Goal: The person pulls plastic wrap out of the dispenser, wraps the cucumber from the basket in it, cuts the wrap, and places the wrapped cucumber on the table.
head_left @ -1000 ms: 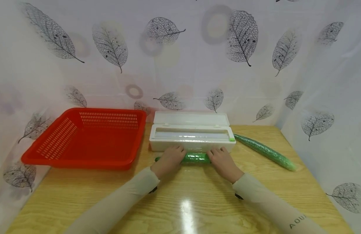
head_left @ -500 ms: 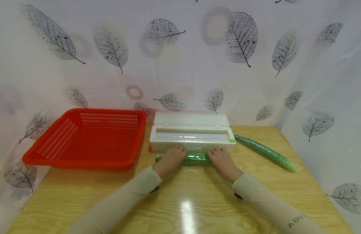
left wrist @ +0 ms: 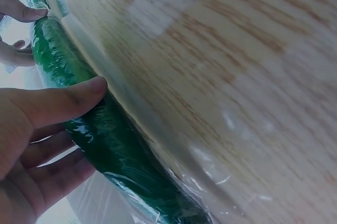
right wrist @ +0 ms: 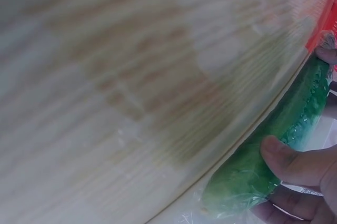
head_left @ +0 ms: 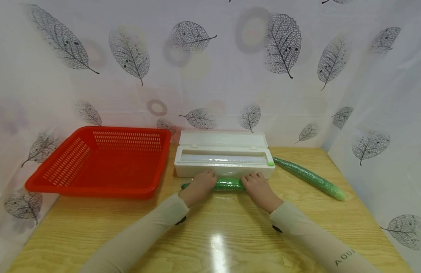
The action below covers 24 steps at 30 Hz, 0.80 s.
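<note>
A green cucumber [head_left: 229, 184] wrapped in clear cling film lies crosswise in front of the white film box. My left hand [head_left: 199, 185] grips its left part, thumb on the near side and fingers round the far side, as the left wrist view of the cucumber [left wrist: 118, 150] shows. Near its right end my right hand [head_left: 259, 189] holds it the same way; in the right wrist view the thumb presses on the film-covered cucumber [right wrist: 274, 124]. Loose film sticks out past both ends. Behind the hands stands the cling film box [head_left: 224, 172], lid raised, with a film roll [head_left: 224, 158] inside.
A red plastic basket [head_left: 104, 190] stands on the left of the wooden table [head_left: 210, 242]. Another film-wrapped cucumber [head_left: 309, 177] lies slanted on the right, its far end beside the box. A leaf-patterned curtain [head_left: 224, 76] hangs close behind the box.
Both hands keep their hold on the cucumber and hardly move. The basket, box and other cucumber stay where they were.
</note>
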Available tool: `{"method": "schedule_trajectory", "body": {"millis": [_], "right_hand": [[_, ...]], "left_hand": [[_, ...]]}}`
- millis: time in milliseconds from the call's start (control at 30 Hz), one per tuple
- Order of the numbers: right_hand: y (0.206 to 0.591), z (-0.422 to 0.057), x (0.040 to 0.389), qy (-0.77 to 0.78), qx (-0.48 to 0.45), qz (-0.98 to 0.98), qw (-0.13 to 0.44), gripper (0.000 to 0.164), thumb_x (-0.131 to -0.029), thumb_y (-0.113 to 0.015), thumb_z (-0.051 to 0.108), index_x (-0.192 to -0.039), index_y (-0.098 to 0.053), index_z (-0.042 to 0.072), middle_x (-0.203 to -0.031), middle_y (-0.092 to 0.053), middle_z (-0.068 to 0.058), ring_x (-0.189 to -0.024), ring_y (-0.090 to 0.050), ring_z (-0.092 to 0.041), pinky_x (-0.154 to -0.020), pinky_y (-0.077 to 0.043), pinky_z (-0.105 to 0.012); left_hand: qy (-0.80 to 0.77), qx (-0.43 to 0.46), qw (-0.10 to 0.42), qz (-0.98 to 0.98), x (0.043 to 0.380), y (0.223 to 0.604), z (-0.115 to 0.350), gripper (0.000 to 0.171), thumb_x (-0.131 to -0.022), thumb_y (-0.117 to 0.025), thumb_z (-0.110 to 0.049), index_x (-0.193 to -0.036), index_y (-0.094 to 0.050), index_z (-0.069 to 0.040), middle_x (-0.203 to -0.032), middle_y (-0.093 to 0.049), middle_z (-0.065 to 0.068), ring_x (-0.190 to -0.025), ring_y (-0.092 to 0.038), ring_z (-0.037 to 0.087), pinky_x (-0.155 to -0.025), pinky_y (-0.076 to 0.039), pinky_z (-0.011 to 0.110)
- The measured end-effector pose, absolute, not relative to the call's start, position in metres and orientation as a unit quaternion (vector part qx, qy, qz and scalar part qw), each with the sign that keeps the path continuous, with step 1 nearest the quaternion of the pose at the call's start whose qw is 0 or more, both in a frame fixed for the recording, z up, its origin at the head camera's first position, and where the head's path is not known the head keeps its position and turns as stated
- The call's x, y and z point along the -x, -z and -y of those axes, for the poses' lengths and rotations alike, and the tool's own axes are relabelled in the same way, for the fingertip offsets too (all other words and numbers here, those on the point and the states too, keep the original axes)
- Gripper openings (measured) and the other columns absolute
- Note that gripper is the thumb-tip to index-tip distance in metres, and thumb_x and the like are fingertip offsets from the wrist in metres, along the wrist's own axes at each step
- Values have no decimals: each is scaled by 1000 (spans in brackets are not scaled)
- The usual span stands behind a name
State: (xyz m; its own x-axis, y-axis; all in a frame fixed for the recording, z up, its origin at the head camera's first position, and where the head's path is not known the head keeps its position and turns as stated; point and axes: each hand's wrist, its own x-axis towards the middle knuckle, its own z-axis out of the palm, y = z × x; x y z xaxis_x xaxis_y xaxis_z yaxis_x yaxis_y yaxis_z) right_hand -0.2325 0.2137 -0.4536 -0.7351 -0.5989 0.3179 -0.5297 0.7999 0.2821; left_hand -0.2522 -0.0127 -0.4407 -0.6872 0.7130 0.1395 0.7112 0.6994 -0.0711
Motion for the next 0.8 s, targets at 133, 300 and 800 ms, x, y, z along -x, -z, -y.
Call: {"method": "schedule_trajectory", "body": {"millis": [133,300,800], "right_hand": [[454,-214,233,90,-305,926,203,17,-76,-74,5,-88,-62,7,-80,-68,-6,-74,-58,-22,-61,-36,-31],[455,-214,234,89,-307,925,205,17,-76,-74,6,-89,-62,7,-80,-67,-6,-73,-59,-22,-61,-36,-31],[456,-214,233,76,-305,929,196,21,-80,-71,7,-99,-64,5,-95,-56,-11,-81,-57,-24,-62,-37,-31]], "left_hand": [[11,391,76,917,253,442,14,16,-84,-63,2,-100,-61,-1,-88,-64,7,-78,-58,15,-68,-52,25],[36,381,52,922,255,442,15,17,-85,-62,2,-100,-60,-3,-88,-65,5,-79,-59,15,-70,-52,25],[43,364,50,929,257,446,15,24,-87,-62,-2,-110,-63,-5,-103,-64,7,-91,-61,17,-78,-53,26]]}}
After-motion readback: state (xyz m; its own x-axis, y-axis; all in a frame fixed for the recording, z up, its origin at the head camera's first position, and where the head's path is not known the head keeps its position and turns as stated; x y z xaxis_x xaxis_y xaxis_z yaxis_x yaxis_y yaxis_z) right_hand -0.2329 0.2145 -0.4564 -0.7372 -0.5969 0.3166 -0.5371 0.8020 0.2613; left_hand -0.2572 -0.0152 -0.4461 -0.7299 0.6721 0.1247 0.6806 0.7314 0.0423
